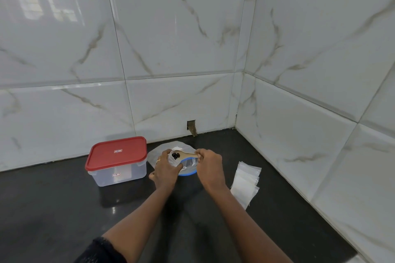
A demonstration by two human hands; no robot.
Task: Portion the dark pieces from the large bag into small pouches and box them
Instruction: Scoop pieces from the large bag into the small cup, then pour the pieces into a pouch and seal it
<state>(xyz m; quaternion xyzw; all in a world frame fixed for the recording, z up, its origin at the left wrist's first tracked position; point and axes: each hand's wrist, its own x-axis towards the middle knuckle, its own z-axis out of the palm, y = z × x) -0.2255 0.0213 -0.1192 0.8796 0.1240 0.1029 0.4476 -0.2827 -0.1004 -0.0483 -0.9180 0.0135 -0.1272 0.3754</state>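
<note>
Holding a small clear plastic pouch (174, 161), the left hand (165, 170) has its fingers curled round it. The right hand (208, 165) pinches the handle of a pale wooden spoon (189, 154) bearing glossy dark pieces (175, 156) at the pouch mouth, above the large translucent bag (157, 152) on a polished black counter (64, 198). A rectangular clear box (119, 174) with a closed red round-cornered lid (116, 153) stands just left of the hands and flat empty pouches (245, 181) lie fanned at the right; the bag's contents sit hidden behind the hands, and the box labels are too small to read.
</note>
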